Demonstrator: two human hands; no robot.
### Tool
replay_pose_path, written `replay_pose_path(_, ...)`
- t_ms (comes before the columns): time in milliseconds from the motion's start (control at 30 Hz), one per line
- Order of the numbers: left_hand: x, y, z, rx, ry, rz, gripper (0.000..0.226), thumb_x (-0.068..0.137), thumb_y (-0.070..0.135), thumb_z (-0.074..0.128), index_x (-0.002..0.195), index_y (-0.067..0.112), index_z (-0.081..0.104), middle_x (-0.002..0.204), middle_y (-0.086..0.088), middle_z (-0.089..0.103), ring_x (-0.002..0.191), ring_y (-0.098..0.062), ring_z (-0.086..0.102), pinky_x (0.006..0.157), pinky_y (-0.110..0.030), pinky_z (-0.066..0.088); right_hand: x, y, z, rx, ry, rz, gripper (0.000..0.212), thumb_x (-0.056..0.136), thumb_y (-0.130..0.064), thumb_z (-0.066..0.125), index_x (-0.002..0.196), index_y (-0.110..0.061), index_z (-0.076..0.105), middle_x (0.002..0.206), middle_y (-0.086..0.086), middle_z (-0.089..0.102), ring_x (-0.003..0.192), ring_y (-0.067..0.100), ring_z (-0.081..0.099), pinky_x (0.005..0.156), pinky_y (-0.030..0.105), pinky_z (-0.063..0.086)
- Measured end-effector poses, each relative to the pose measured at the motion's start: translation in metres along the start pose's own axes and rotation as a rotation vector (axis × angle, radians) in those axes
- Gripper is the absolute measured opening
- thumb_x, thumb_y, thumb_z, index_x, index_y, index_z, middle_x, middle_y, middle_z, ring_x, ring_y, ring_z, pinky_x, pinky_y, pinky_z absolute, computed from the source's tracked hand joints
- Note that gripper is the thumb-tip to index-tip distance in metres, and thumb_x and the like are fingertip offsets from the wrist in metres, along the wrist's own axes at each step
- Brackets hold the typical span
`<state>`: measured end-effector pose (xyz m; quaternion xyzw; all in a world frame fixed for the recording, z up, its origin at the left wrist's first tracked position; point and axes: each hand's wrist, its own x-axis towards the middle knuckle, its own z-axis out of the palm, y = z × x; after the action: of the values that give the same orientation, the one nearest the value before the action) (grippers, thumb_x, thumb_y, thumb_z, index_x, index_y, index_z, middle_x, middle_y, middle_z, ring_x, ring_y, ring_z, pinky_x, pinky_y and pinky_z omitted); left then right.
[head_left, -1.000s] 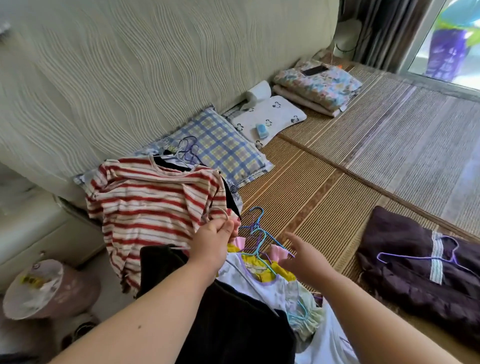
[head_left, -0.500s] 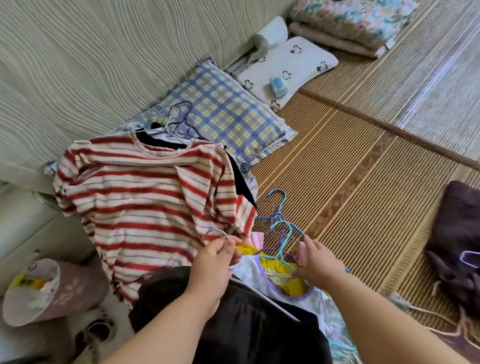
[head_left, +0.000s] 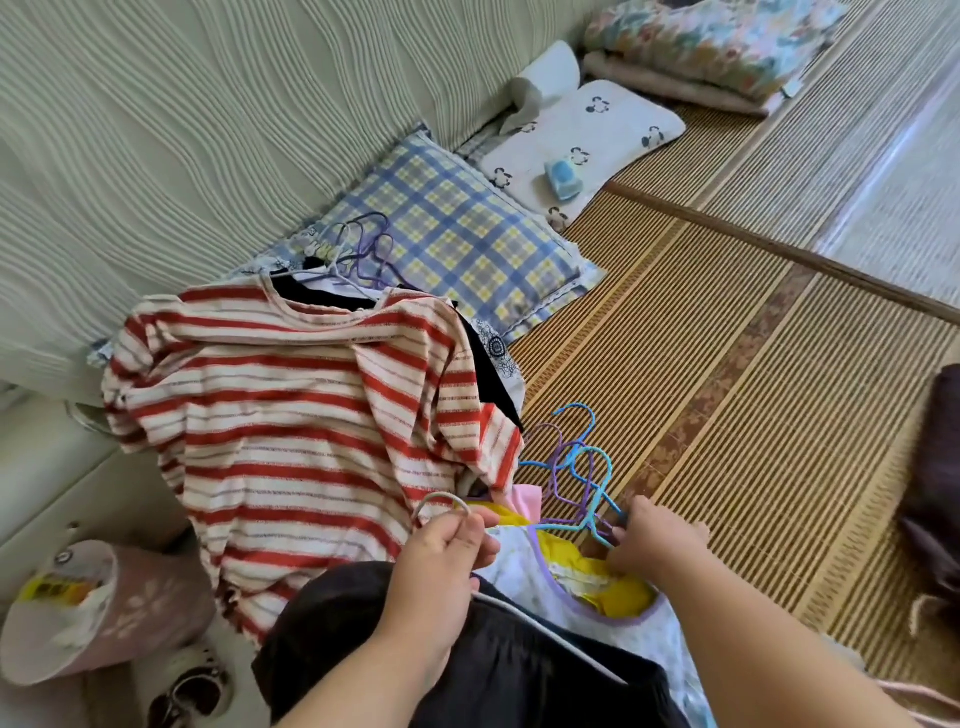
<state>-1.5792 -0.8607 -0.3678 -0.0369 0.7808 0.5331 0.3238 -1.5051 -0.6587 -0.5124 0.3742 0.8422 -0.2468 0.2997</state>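
My left hand (head_left: 441, 551) grips the hook of a white hanger (head_left: 439, 504) that carries a black garment (head_left: 467, 670) in front of me. My right hand (head_left: 657, 551) holds a bunch of blue and purple hangers (head_left: 582, 467) that carry a white and yellow garment (head_left: 587, 582). A red and white striped shirt (head_left: 291, 415) lies spread on the pile to the left, with more hangers (head_left: 363, 249) above its collar.
A blue and yellow plaid pillow (head_left: 467, 244) and a white printed pillow (head_left: 587, 130) with a small blue object (head_left: 562, 177) lie against the ribbed backrest. Folded bedding (head_left: 701, 47) sits beyond. The bamboo mat (head_left: 727, 389) spreads right, a dark garment (head_left: 935, 493) at its edge. A pink bin (head_left: 93, 608) stands lower left.
The view has tilted down and moved closer to the pile. My left hand has lifted the white hanger's hook off the striped shirt, and my right hand has closed on the coloured hangers.
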Motion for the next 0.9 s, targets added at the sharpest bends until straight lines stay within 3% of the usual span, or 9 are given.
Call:
replay_pose_path(100,-0.006,-0.001,-0.004,-0.007,0.013,-0.007,0.032,0.097,0.027,0.047,0.08,0.039,0.071,0.063,0.014,0.063,0.068,-0.002,0.06,0.071,-0.03,0.043,-0.008,0.003,-0.001,0.088,-0.003,-0.053,0.027,0.081,-0.031,0.052,0.105,-0.02,0.057,0.079,-0.005,0.055,0.074,0.018,0.052,0.066,0.026,0.04)
replay_pose_path(200,-0.014,0.002,-0.007,-0.007,0.03,-0.01,0.032,0.097,0.027,0.048,0.081,0.04,0.071,0.064,0.015,0.064,0.077,-0.009,0.061,0.072,-0.032,0.044,-0.023,0.002,-0.003,0.217,0.082,-0.085,0.023,0.088,-0.022,0.046,0.105,-0.015,0.058,0.082,-0.001,0.056,0.07,0.017,0.05,0.059,0.025,0.036)
replay_pose_path(300,-0.028,0.013,-0.009,-0.012,0.031,-0.012,0.034,0.098,0.025,0.047,0.079,0.039,0.072,0.063,0.014,0.065,0.076,-0.008,0.063,0.072,-0.032,0.043,-0.049,0.003,-0.013,0.301,0.156,-0.105,0.008,0.086,-0.019,0.047,0.086,-0.021,0.054,0.073,-0.005,0.057,0.061,0.012,0.049,0.05,0.024,0.032)
replay_pose_path(400,-0.046,0.03,-0.012,-0.029,0.024,0.01,0.031,0.097,0.023,0.047,0.078,0.027,0.072,0.063,0.012,0.064,0.074,-0.009,0.063,0.072,-0.033,0.042,-0.08,0.007,-0.027,0.354,0.189,-0.094,0.021,0.084,-0.016,0.047,0.066,-0.024,0.039,0.062,-0.008,0.05,0.054,0.007,0.046,0.043,0.023,0.026)
replay_pose_path(533,-0.077,0.056,-0.017,-0.049,0.014,0.067,0.026,0.098,0.022,0.046,0.083,0.02,0.068,0.062,0.011,0.062,0.071,-0.006,0.061,0.072,-0.032,0.043,-0.132,-0.001,-0.048,0.42,0.217,-0.125,0.018,0.085,-0.018,0.05,0.069,-0.023,0.042,0.063,-0.007,0.05,0.055,0.009,0.046,0.045,0.023,0.029)
replay_pose_path(633,-0.104,0.078,-0.028,-0.094,0.007,0.109,0.026,0.098,0.019,0.045,0.084,0.016,0.066,0.06,0.01,0.062,0.058,0.003,0.059,0.061,-0.022,0.043,-0.173,-0.021,-0.065,0.43,0.236,-0.177,0.005,0.086,-0.017,0.049,0.086,-0.017,0.054,0.075,-0.001,0.06,0.068,0.017,0.054,0.056,0.026,0.037)
replay_pose_path(767,-0.146,0.101,-0.063,-0.131,0.044,0.171,0.025,0.098,0.021,0.046,0.085,0.018,0.067,0.07,0.003,0.062,0.063,-0.003,0.061,0.065,-0.028,0.042,-0.236,-0.053,-0.081,0.45,0.288,-0.202,0.012,0.088,-0.018,0.044,0.077,-0.023,0.044,0.073,-0.004,0.054,0.065,0.014,0.051,0.053,0.026,0.034)
replay_pose_path(900,-0.196,0.116,-0.109,-0.178,0.081,0.214,0.024,0.099,0.021,0.044,0.086,0.016,0.064,0.066,0.004,0.061,0.066,-0.005,0.06,0.066,-0.03,0.041,-0.303,-0.081,-0.086,0.44,0.351,-0.231,0.005,0.089,-0.02,0.043,0.088,-0.023,0.047,0.077,-0.007,0.055,0.07,0.012,0.054,0.056,0.026,0.038)
